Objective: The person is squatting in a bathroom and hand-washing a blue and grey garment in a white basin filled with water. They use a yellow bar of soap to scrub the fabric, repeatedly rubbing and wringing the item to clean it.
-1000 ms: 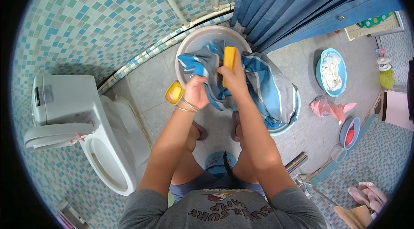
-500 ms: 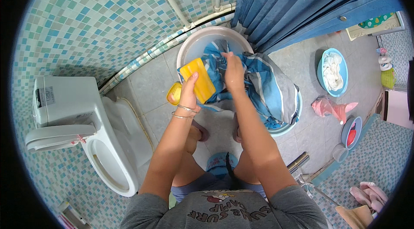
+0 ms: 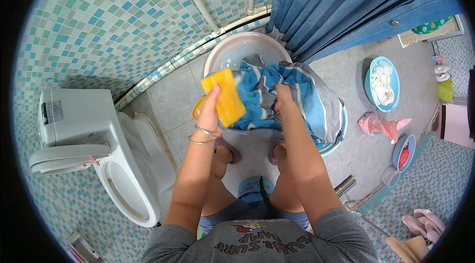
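left hand: the left hand (image 3: 210, 114) grips the yellow slab (image 3: 228, 98) near its lower left side, thumb lying across the face, and holds it up, slightly blurred, tilted
slab: over the left front part of the basin (image 3: 213, 54), just beside the cloth (image 3: 308, 95); whether they touch, i cannot tell
right hand: the right hand (image 3: 284, 98) is closed on a fold of the cloth, fingers curled in, back of the hand up
cloth: blue and grey with white stripes, bunched up, partly in the basin and spread to the right over the light blue tub (image 3: 344, 123)
basin: round, pale rim, water showing at the back left
dish: small yellow dish (image 3: 196, 108), mostly hidden behind the left hand
wrist: 2 bangles (image 3: 201, 140) on the left
floor right: a blue tub (image 3: 369, 90) of white laundry (image 3: 382, 84), a pink bag (image 3: 377, 124), a blue bowl (image 3: 412, 150) holding something red
wall side: blue curtain (image 3: 336, 15) behind the basin, white toilet (image 3: 129, 139) at left
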Tool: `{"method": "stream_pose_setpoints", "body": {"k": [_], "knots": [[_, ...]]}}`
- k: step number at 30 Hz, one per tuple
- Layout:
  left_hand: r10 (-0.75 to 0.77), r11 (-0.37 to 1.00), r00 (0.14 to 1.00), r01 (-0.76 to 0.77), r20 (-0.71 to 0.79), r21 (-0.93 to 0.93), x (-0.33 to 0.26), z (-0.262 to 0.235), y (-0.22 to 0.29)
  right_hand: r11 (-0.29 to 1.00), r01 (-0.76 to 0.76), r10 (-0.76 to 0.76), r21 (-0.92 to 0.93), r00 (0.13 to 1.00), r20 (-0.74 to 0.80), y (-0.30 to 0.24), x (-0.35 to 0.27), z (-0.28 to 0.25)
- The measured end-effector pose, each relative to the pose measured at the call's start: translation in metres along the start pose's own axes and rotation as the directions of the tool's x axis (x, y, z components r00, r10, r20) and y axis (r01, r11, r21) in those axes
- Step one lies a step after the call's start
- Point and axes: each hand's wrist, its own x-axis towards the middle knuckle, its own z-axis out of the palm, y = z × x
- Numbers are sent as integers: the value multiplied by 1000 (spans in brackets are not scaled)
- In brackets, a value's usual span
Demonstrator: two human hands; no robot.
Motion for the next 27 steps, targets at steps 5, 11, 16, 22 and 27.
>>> {"method": "stream_pose_setpoints", "body": {"k": [5,11,16,22,27], "knots": [[76,922,967,24,-242,387,52,-8,-15,945,103,-168,312,967,190,1,-32,-6],[78,756,990,20,-121,654,59,44,-88,862,432,-468,266,879,89,18,-47,6],[554,539,828,-441,93,718,44,63,-118,805,529,-574,267,809,126,15,-21,-7],[79,908,981,3,-179,419,77,35,-90,872,473,-489,123,849,203,20,-79,13],[125,861,979,-27,-159,508,38,59,-99,608,756,-753,-244,646,125,16,-46,-2]]}}
